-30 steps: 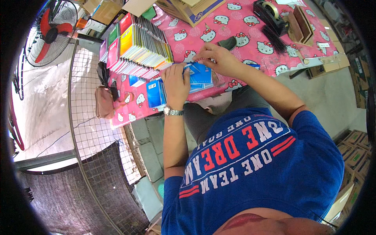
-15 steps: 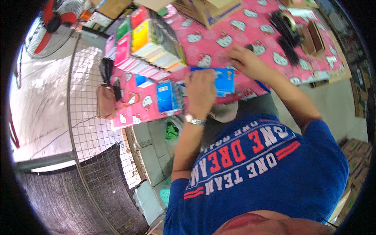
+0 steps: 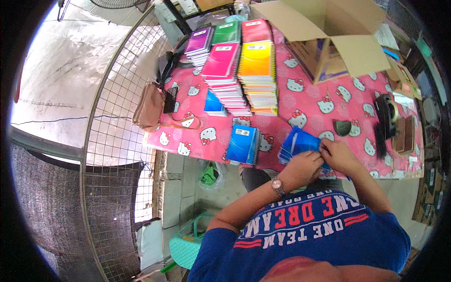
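A small bundle of blue spiral notebooks (image 3: 300,141) lies slightly fanned near the table's front edge. My left hand (image 3: 306,165) reaches over its near right corner with fingers curled onto it. Against those fingertips, my right hand (image 3: 339,156) is closed in a pinch at the bundle's right edge. The exact hold is partly hidden by the fingers. Just left of the bundle stands a stack of blue notebooks (image 3: 242,143) with its spiral facing right. Farther back rise tall stacks of pink notebooks (image 3: 221,60) and yellow notebooks (image 3: 257,58).
Purple notebooks (image 3: 198,39), green notebooks (image 3: 226,33) and red notebooks (image 3: 256,31) stand behind. An open cardboard box (image 3: 324,61) occupies the back right. A tape dispenser (image 3: 387,117) lies right, a brown bag (image 3: 148,108) left. A dark half-round object (image 3: 342,127) rests beyond my right hand.
My right hand has come down and left to the blue bundle, meeting my left hand at its near right side. The head view has shifted, showing more of the back of the table.
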Demonstrator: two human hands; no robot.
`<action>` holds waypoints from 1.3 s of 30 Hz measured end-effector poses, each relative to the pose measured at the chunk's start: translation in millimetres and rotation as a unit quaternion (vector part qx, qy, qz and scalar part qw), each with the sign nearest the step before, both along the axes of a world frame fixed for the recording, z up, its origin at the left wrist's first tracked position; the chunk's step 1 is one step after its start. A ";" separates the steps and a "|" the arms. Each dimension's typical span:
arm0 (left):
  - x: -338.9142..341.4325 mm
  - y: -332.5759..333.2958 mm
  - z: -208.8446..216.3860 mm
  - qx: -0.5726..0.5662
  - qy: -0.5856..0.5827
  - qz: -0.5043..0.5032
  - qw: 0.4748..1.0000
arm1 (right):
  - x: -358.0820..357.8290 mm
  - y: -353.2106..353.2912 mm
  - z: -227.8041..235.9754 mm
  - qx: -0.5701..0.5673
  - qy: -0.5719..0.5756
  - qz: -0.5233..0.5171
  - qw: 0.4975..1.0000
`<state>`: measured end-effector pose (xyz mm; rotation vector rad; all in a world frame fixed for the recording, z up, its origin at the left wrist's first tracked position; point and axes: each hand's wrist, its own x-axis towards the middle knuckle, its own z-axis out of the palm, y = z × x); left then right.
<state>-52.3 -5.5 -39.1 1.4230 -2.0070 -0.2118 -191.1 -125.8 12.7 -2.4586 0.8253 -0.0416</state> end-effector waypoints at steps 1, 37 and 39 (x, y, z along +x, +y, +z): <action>6.4 0.1 8.1 0.048 0.047 -0.025 0.997 | 2.7 -4.2 -0.9 0.000 0.018 0.023 1.000; 866.0 -51.4 555.7 -0.155 0.242 0.257 0.923 | 63.2 66.9 -14.2 0.018 0.210 -0.401 0.892; 867.3 -108.1 539.0 -0.136 0.194 0.161 0.958 | 58.5 82.7 -1.0 0.037 0.226 -0.444 0.866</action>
